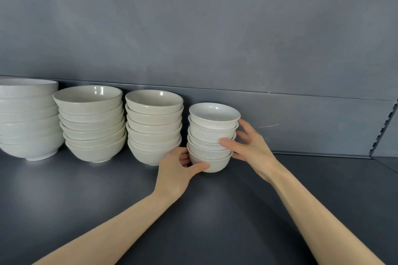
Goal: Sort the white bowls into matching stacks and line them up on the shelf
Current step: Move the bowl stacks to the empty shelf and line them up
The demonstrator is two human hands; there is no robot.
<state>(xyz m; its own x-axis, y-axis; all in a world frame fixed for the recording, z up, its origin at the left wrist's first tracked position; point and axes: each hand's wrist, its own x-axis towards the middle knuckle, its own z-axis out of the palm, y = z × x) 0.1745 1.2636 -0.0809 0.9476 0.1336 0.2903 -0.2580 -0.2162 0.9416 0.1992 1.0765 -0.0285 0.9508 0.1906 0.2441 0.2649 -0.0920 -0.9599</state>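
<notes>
Several stacks of white bowls stand in a row along the back of a grey shelf (86,189). From left to right: a stack of big bowls (28,118), two stacks of cream medium bowls (91,125) (154,127), and a stack of small white bowls (212,135). My left hand (178,170) grips the bottom bowl of the small stack from the left, thumb across its front. My right hand (247,146) holds the stack's right side, thumb on the middle bowls and fingers spread behind. The small stack leans slightly.
The grey back wall (215,28) rises directly behind the stacks. A notched upright rail (385,127) marks the shelf's right end. Bare shelf surface lies to the right of the small stack and in front of all the stacks.
</notes>
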